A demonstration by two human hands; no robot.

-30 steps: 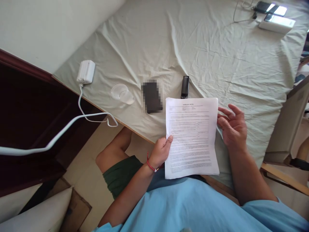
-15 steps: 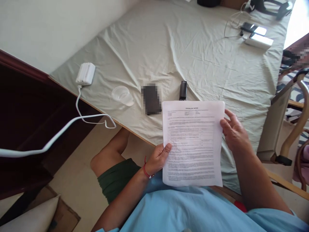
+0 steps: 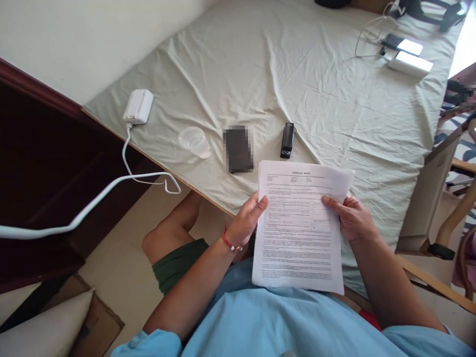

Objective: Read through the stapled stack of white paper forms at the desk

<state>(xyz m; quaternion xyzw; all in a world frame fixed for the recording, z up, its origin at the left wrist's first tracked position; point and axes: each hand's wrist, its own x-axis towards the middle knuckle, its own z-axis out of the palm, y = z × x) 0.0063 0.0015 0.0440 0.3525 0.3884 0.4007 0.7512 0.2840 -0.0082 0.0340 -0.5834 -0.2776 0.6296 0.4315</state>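
Observation:
A stack of printed paper sheets [image 3: 297, 233] is held upright in front of my blue shirt, its lower edge near my lap. My left hand [image 3: 246, 218], with a red bracelet at the wrist, grips the left edge, thumb on the front. At the right edge my right hand [image 3: 351, 215] is closed on the sheets, its thumb lying across the top page; the fingers behind are hidden. Just beyond the stack, a black stapler [image 3: 287, 140] lies on the table. Left of it is a dark, blurred-out flat object [image 3: 238, 148].
A clear plastic cup [image 3: 194, 142] and a white power adapter [image 3: 138, 106] with a white cable [image 3: 92, 206] are at the table's left edge. A phone [image 3: 403, 44] and a white box [image 3: 411, 64] lie far right on the cloth [image 3: 334, 99]. A chair [image 3: 453, 218] stands at right.
My right thumb has moved inward onto the front page, and my left hand has slid up the left edge. The stack sits slightly lower, showing the whole stapler.

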